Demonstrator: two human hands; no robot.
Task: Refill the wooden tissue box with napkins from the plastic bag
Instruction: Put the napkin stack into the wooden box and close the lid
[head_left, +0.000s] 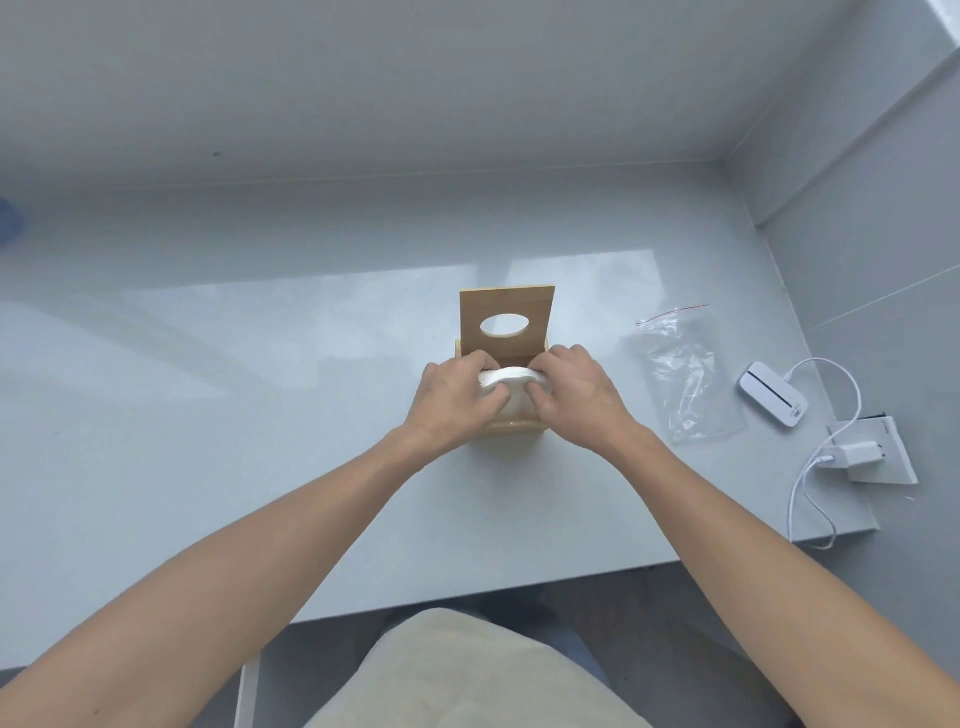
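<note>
- The left hand (451, 399) is closed on the left end of a bent stack of white napkins (511, 378), thumb on the near side and fingers curled over the top.
- The right hand (575, 391) clamps the right end of the same stack in the same way, knuckles up, fingertips tucked down behind the paper.
- Between the two hands the napkins bow upward in an arch, squeezed from both sides, sitting in the open mouth of the wooden tissue box (511, 427).
- Both forearms reach forward from the bottom corners of the view and converge on the box, wrists nearly level, backs of the hands facing the camera.
- The box stands on the pale table (260, 389), near its middle; only its front wall shows below the hands.
- Its wooden lid (506, 306), with an oval hole, stands upright at the back of the box, just behind the fingers.
- The clear plastic bag (685, 379) lies flat on the table to the right, well apart from the box, and looks empty.
- Farther right sit a small white device (773, 394), its white cable (810, 488) and a white plug (860, 452) near the table's edge.
</note>
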